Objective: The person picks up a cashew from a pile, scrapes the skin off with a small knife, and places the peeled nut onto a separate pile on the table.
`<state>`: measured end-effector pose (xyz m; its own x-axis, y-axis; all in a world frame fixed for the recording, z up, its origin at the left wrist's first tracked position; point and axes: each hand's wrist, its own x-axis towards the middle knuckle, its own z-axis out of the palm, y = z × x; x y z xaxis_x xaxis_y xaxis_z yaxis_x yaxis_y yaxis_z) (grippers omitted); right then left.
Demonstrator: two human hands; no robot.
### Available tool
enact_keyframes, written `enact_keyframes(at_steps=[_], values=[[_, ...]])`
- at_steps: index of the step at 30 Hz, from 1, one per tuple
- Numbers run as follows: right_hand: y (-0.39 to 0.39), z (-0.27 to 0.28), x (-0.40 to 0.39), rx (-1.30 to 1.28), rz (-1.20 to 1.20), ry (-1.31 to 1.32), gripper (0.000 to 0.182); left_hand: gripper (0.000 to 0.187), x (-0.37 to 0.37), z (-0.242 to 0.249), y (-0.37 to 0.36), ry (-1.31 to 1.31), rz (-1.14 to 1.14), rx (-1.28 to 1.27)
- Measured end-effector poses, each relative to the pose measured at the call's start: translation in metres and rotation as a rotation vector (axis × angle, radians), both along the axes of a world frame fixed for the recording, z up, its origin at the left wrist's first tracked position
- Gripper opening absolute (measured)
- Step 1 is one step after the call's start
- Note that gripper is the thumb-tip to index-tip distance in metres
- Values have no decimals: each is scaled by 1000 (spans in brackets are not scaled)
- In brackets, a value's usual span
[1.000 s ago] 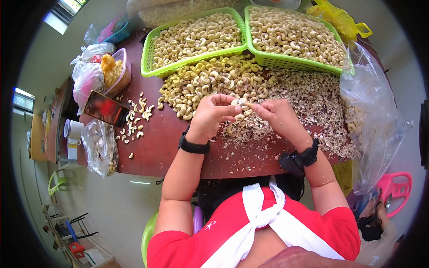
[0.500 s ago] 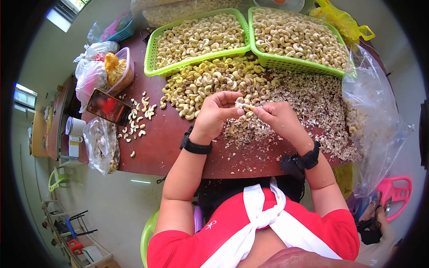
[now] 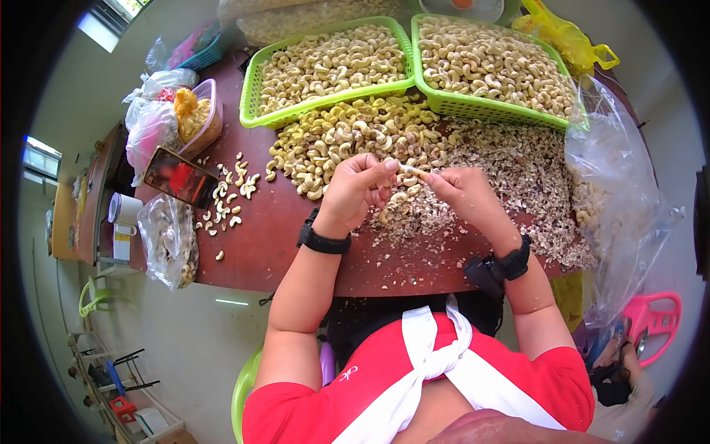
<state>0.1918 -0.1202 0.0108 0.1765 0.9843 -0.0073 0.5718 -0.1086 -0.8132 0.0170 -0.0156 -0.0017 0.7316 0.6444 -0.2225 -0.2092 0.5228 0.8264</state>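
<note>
My left hand [image 3: 353, 189] pinches a small piece, seemingly a cashew, between thumb and forefinger; the fingertips mostly cover it. My right hand [image 3: 466, 194] is closed on a thin tool with a light handle [image 3: 418, 173], its tip touching or close to my left fingertips. Both hands are above a pile of cashews [image 3: 318, 148] and a heap of skin flakes [image 3: 510, 170]. Behind them stand two green baskets of cashews, the left basket [image 3: 336, 94] and the right basket [image 3: 495, 111].
At the left lie a phone [image 3: 180, 177], loose cashews [image 3: 240, 174], a clear bag [image 3: 168, 240] and a pink basket [image 3: 215, 122]. A large plastic bag [image 3: 617, 200] hangs over the right edge. A yellow bag [image 3: 566, 41] is at the back right. Part of another person [image 3: 625, 392] shows lower right.
My left fingers have closed further over the small piece, with the forefinger now across it. My right hand and the tool have shifted only slightly.
</note>
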Motion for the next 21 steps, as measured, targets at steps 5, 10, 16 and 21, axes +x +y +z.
enact_keyframes(at_steps=[5, 10, 16, 21], values=[[-2, 6, 1, -34, -31, 64, 45, 11, 1, -2, -2, 6, 98, -28], [-2, 7, 3, 15, -44, 87, 44, 27, 4, -1, -4, -47, 80, -62], [-1, 5, 2, 34, -37, 69, 44, 37, 4, -5, -3, -122, 43, -35], [-2, 7, 1, 19, -2, 14, 43, 35, 7, -6, -9, -110, 78, -20]])
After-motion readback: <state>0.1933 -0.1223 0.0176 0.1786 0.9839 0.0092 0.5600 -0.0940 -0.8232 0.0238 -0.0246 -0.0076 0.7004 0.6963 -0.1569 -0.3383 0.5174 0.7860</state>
